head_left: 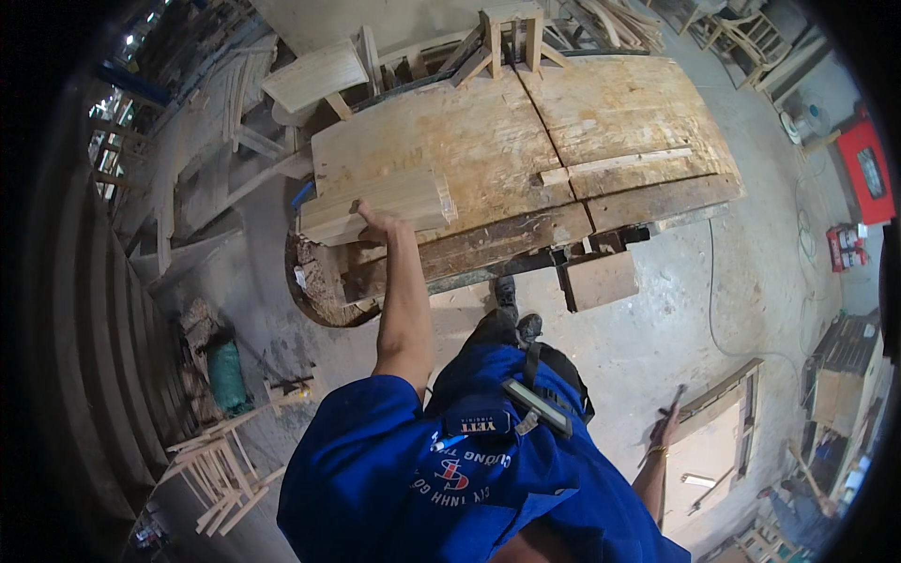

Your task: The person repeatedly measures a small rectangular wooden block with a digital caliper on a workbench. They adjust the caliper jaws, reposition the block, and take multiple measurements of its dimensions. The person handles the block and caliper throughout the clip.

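A pale wooden board (413, 195) lies on the left end of a worn workbench (441, 122). My left hand (377, 223) grips the board's near edge, its thumb on top and its other fingers mostly hidden. Down at my right side, away from the bench, my right hand (664, 435) is closed around a slim dark tool (677, 396). Only the tool's end sticks out past the fingers, and its kind is too small to tell.
A narrow wooden strip (615, 166) lies on the bench's right half. A wooden frame (511, 42) stands at its far edge. Below the left end sits a bin of shavings (324, 286). A panel (704, 450) is to my right, and a cable (715, 310) crosses the floor.
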`<state>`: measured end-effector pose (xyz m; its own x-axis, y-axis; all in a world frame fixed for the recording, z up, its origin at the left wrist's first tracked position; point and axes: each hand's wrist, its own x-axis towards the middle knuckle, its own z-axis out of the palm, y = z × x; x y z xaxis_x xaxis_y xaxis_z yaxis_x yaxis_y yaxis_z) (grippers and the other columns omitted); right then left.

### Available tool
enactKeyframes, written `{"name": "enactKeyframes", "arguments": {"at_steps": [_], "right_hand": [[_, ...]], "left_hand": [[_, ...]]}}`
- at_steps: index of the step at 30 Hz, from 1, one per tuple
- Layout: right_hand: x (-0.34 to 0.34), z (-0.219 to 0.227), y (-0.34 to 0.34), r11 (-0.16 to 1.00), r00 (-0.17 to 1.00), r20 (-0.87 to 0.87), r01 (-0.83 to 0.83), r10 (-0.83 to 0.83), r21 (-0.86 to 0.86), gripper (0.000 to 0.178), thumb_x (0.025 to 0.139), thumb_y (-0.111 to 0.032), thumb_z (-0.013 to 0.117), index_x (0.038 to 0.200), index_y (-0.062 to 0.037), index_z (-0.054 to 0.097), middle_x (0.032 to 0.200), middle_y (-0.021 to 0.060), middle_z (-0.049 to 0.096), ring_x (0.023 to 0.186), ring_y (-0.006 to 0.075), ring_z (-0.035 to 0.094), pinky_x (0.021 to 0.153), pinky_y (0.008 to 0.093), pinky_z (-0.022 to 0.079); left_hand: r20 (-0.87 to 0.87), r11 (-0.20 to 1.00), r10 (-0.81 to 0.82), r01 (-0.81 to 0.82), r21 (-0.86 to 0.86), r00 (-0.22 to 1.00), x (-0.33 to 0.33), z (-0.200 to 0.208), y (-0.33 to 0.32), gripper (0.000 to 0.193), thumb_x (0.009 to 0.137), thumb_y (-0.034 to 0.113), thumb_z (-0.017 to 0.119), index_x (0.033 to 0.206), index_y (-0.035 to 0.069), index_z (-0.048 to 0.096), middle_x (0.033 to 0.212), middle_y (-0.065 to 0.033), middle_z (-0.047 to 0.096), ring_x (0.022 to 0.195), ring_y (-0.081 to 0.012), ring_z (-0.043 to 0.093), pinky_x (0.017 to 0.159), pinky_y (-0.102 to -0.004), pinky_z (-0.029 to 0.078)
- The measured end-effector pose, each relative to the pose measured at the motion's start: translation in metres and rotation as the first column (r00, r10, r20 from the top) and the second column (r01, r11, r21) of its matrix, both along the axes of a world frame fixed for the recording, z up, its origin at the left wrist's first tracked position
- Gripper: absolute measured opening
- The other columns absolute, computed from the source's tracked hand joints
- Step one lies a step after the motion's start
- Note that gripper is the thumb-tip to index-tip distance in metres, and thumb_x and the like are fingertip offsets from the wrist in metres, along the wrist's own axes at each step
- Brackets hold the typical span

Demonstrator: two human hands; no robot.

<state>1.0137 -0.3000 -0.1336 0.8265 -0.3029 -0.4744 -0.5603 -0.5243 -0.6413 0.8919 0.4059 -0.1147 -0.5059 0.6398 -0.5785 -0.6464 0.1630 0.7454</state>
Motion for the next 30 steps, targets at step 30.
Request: {"name": "enactKeyframes", "arguments": {"at_steps": [30], "right_hand": [[0.215,-0.034,0.09,0.951,0.906,-0.289,-0.3,0.31,0.078,0.067,0.087,-0.065,0.049,0.092,-0.0003,0.067,0.043,-0.0057,0.028,0.031,0.0065,0.028,0.03,0.025,0.019]], "left_hand": [[-0.847,0.743,-0.361,0.43,-0.514,-0.39,-0.057,0.036,-0.023,0.089,0.071,0.004,0.066,0.147,0.005,0.021,0.152,-0.0175,0.02,0.141,-0.0375,0.018,0.113,-0.042,0.024]]}}
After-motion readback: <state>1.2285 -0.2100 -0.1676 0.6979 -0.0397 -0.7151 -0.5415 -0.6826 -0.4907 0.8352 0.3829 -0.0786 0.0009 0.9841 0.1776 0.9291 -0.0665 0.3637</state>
